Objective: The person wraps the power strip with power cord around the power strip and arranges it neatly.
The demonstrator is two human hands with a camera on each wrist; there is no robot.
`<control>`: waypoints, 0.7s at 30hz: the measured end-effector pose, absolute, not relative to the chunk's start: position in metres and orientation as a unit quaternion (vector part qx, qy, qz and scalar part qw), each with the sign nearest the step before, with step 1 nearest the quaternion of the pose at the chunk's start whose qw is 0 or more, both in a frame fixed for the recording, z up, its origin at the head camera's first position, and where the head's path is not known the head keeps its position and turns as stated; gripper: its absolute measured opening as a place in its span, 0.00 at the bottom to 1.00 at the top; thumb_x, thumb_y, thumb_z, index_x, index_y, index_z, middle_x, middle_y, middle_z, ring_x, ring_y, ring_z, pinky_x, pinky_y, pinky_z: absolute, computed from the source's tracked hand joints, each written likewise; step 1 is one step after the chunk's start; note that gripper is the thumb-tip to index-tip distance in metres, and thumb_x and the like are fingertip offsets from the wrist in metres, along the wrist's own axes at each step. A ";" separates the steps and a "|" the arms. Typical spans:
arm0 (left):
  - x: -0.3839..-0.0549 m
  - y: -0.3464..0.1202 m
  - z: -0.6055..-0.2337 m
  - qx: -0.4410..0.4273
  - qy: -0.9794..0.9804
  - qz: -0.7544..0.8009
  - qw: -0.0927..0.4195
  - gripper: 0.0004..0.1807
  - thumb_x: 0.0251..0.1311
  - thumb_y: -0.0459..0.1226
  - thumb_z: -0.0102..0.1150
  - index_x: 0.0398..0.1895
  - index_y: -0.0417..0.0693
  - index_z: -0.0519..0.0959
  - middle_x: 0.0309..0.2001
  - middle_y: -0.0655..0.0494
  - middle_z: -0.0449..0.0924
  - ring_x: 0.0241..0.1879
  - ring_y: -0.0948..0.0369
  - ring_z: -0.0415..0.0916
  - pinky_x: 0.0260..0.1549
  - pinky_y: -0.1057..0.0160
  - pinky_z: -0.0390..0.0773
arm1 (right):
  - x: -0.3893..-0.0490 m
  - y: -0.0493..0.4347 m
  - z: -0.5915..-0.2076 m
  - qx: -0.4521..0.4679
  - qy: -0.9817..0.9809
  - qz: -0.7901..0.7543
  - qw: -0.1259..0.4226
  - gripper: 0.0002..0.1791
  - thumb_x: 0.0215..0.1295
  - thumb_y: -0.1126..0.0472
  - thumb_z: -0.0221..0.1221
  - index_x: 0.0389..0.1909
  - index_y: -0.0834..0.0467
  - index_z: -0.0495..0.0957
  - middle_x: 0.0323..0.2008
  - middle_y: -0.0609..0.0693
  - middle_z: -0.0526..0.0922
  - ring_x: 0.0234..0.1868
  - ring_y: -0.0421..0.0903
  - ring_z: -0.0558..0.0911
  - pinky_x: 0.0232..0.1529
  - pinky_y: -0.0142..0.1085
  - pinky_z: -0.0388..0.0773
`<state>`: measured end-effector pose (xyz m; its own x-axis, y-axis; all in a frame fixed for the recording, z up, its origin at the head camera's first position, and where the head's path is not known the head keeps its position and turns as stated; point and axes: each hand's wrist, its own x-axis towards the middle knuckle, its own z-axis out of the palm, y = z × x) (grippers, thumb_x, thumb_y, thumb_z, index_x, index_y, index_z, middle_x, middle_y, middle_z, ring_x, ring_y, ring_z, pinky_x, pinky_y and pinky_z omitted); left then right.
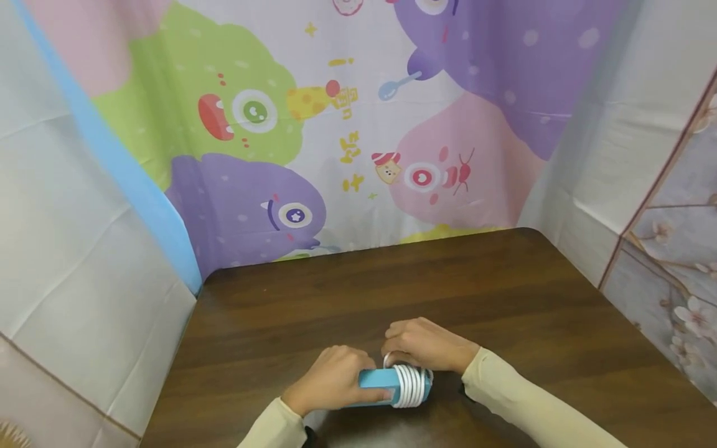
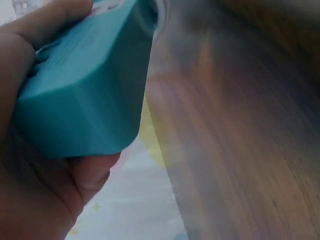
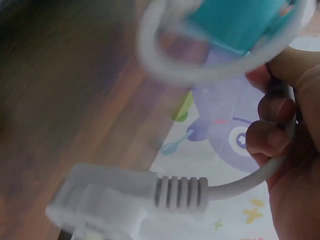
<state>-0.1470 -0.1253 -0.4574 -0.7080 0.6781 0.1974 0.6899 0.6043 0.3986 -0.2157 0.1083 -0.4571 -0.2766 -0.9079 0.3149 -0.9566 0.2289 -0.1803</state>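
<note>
My left hand (image 1: pixel 333 378) grips one end of a long teal-blue power strip (image 1: pixel 378 378), thumb along one face and fingers underneath. In the left wrist view the rounded end of the power strip (image 2: pixel 90 115) juts past the palm. White power cord (image 1: pixel 411 386) is wound in several turns around its other end. My right hand (image 1: pixel 427 344) is just beyond the coils, its fingers curled round the free stretch of cord (image 3: pixel 250 179). From that hand hangs a white plug (image 3: pixel 112 192) with a ribbed neck, seen in the right wrist view; in the head view it is hidden.
The dark wooden table (image 1: pixel 313 305) lies beneath both hands. Behind its far edge hangs a curtain (image 1: pixel 358 218) with cartoon monsters, and pale fabric panels (image 1: pixel 582 205) stand at both sides.
</note>
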 end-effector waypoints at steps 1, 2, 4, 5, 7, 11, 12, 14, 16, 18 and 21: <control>-0.147 -0.125 -0.458 -0.373 -0.900 -0.225 0.015 0.21 0.60 0.61 0.69 0.20 0.60 0.77 0.19 0.75 0.66 0.17 0.78 0.56 0.13 0.76 0.57 | -0.215 0.107 -0.456 0.594 -0.783 0.172 0.071 0.06 0.69 0.58 0.67 0.31 0.47 0.84 0.28 0.35 0.75 0.31 0.28 0.70 0.34 0.19 0.70; -0.147 -0.125 -0.458 -0.365 -0.904 -0.221 0.015 0.21 0.60 0.61 0.68 0.21 0.60 0.78 0.19 0.75 0.66 0.16 0.77 0.55 0.13 0.76 0.57 | -0.215 0.106 -0.454 0.590 -0.785 0.173 0.072 0.06 0.69 0.58 0.67 0.31 0.46 0.84 0.28 0.35 0.75 0.32 0.28 0.71 0.34 0.20 0.70; -0.147 -0.124 -0.459 -0.350 -0.912 -0.214 0.021 0.21 0.61 0.61 0.68 0.22 0.60 0.78 0.19 0.74 0.65 0.16 0.76 0.55 0.13 0.75 0.57 | -0.214 0.105 -0.452 0.583 -0.791 0.166 0.079 0.07 0.69 0.58 0.67 0.30 0.46 0.84 0.28 0.35 0.76 0.32 0.28 0.72 0.34 0.21 0.71; -0.147 -0.124 -0.460 -0.345 -0.915 -0.207 0.028 0.21 0.60 0.61 0.68 0.22 0.60 0.78 0.19 0.74 0.65 0.16 0.76 0.55 0.13 0.74 0.57 | -0.213 0.104 -0.451 0.578 -0.795 0.165 0.082 0.07 0.69 0.59 0.67 0.30 0.46 0.84 0.28 0.35 0.75 0.32 0.28 0.72 0.34 0.21 0.72; -0.147 -0.123 -0.460 -0.334 -0.923 -0.188 0.046 0.22 0.60 0.62 0.68 0.22 0.60 0.77 0.20 0.73 0.65 0.16 0.74 0.56 0.13 0.73 0.58 | -0.212 0.103 -0.450 0.572 -0.799 0.161 0.093 0.06 0.69 0.59 0.67 0.31 0.47 0.85 0.28 0.36 0.76 0.32 0.29 0.73 0.34 0.23 0.73; -0.146 -0.122 -0.459 -0.311 -0.936 -0.139 0.094 0.22 0.59 0.62 0.68 0.22 0.57 0.79 0.20 0.70 0.66 0.17 0.71 0.58 0.13 0.69 0.59 | -0.210 0.101 -0.450 0.553 -0.809 0.159 0.122 0.04 0.70 0.60 0.67 0.33 0.50 0.86 0.29 0.38 0.77 0.31 0.31 0.73 0.33 0.26 0.75; -0.146 -0.121 -0.459 -0.304 -0.938 -0.131 0.104 0.23 0.59 0.62 0.68 0.23 0.56 0.80 0.20 0.69 0.67 0.17 0.71 0.59 0.13 0.69 0.60 | -0.209 0.100 -0.449 0.545 -0.813 0.160 0.128 0.04 0.70 0.60 0.66 0.34 0.50 0.86 0.29 0.39 0.77 0.31 0.32 0.73 0.32 0.26 0.75; -0.146 -0.121 -0.458 -0.290 -0.942 -0.117 0.123 0.23 0.59 0.61 0.69 0.26 0.53 0.82 0.21 0.67 0.69 0.17 0.70 0.60 0.13 0.69 0.60 | -0.207 0.098 -0.448 0.523 -0.825 0.165 0.134 0.04 0.71 0.58 0.66 0.34 0.51 0.87 0.30 0.39 0.79 0.31 0.32 0.75 0.33 0.27 0.76; -0.147 -0.120 -0.458 -0.276 -0.945 -0.109 0.141 0.23 0.59 0.60 0.69 0.26 0.51 0.83 0.21 0.65 0.71 0.17 0.69 0.61 0.13 0.69 0.60 | -0.206 0.095 -0.446 0.499 -0.837 0.182 0.131 0.04 0.71 0.57 0.66 0.35 0.51 0.87 0.31 0.39 0.81 0.31 0.31 0.76 0.33 0.27 0.77; -0.149 -0.121 -0.457 -0.258 -0.948 -0.103 0.157 0.23 0.59 0.60 0.70 0.25 0.51 0.82 0.20 0.64 0.70 0.16 0.68 0.61 0.12 0.69 0.59 | -0.206 0.093 -0.444 0.474 -0.847 0.205 0.123 0.04 0.71 0.57 0.65 0.37 0.52 0.88 0.33 0.40 0.82 0.32 0.31 0.77 0.34 0.28 0.77; -0.153 -0.124 -0.456 -0.230 -0.952 -0.094 0.179 0.24 0.58 0.59 0.71 0.22 0.50 0.80 0.18 0.63 0.67 0.14 0.68 0.60 0.11 0.68 0.58 | -0.205 0.089 -0.439 0.445 -0.853 0.246 0.115 0.05 0.72 0.59 0.65 0.41 0.55 0.88 0.35 0.42 0.85 0.32 0.32 0.79 0.34 0.28 0.78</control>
<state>-0.1533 -0.1240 -0.4561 -0.8304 0.4039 0.3838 0.4709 0.8769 0.0961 -0.2052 0.0893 -0.4395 -0.5765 -0.7032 0.4161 -0.8168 0.4819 -0.3173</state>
